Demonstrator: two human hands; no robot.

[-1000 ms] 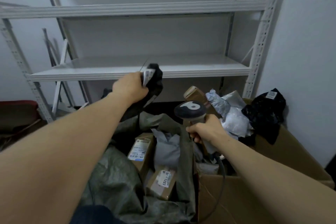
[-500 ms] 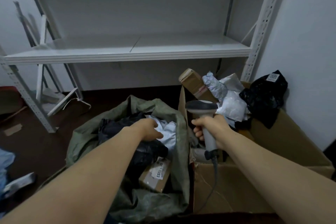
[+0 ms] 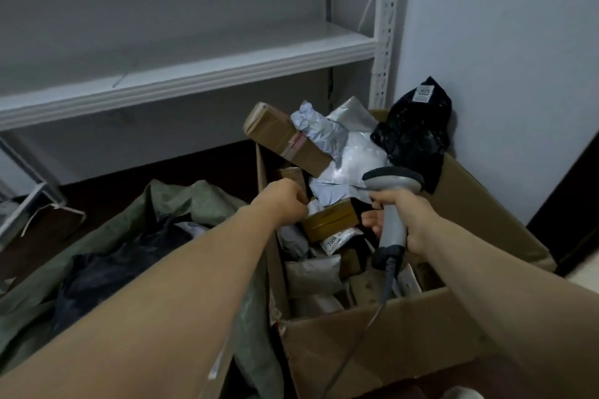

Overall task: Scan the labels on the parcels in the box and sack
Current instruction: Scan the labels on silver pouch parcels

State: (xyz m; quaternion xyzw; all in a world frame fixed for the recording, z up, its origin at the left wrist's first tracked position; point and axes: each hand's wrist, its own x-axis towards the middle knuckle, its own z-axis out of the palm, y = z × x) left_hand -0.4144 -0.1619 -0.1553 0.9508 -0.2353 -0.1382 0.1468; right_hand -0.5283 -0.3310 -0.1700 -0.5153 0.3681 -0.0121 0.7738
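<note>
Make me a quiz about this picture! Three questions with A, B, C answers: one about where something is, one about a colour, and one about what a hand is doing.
1. Where is the black bag with the white label?
A. at the far corner of the box, against the wall
B. on the shelf
C. on the floor by the sack

2. What colour is the sack?
A. red
B. green
C. yellow

3. What is the right hand doing?
A. hanging open
B. gripping the scanner
C. holding a brown parcel

Answers:
1 A: the black bag sits at the cardboard box's far corner, by the wall.
2 B: the sack beside the box is dull green.
3 B: the right hand is closed round the scanner handle, while the left hand reaches to a brown parcel.
</note>
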